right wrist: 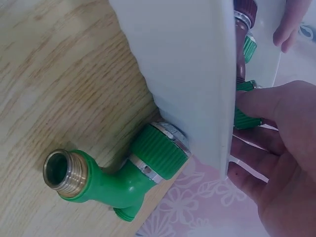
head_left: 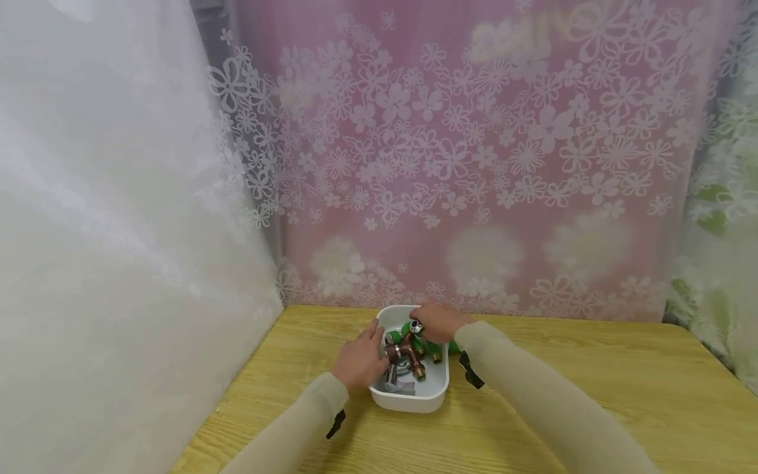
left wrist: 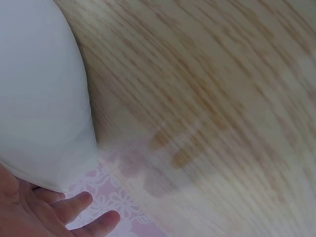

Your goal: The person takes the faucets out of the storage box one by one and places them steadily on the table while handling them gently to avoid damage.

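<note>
A white plastic tub (head_left: 408, 403) on the table holds several green valves (head_left: 435, 352), a brown valve (head_left: 408, 352) with a brass threaded end and grey metal parts (head_left: 399, 385). My left hand (head_left: 358, 359) rests at the tub's left rim, its fingers loosely extended in the left wrist view. Over the far right corner, my right hand (head_left: 439, 322) pinches a green valve by its ribbed knob (right wrist: 247, 116), just inside the rim. Its lower part is hidden by the tub wall. Another green valve (right wrist: 118, 180) lies on the table against the tub's right outer side.
The wooden table (head_left: 562, 382) runs to a pink flowered curtain (head_left: 474, 164) at the back. A whitish sheet (head_left: 118, 230) hangs along the left, and a green-patterned curtain (head_left: 719, 263) hangs at the right.
</note>
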`<act>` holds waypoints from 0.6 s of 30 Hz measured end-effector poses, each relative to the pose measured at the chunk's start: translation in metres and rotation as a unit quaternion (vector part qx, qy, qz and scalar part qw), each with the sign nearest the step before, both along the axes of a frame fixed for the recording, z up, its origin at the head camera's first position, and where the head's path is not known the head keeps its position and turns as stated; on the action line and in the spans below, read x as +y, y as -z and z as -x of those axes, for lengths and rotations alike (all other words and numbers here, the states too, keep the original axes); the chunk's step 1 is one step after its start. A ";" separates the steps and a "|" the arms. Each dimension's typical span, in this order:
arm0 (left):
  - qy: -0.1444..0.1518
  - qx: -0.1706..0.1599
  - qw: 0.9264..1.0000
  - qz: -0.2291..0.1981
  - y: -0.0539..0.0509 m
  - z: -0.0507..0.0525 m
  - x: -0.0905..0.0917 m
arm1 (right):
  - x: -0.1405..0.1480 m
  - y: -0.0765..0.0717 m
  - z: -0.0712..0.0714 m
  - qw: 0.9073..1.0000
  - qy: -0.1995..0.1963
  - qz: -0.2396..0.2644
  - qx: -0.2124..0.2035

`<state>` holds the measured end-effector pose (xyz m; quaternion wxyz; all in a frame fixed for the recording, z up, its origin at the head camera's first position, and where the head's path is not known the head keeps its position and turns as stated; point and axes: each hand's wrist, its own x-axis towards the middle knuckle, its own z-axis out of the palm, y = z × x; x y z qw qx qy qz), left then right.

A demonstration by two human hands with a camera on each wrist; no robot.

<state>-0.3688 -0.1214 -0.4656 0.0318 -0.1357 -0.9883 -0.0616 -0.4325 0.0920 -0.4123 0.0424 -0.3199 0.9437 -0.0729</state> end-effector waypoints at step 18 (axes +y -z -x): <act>-0.001 0.012 1.000 -0.004 0.004 0.002 0.000 | 0.008 0.004 -0.003 0.998 -0.008 0.066 0.013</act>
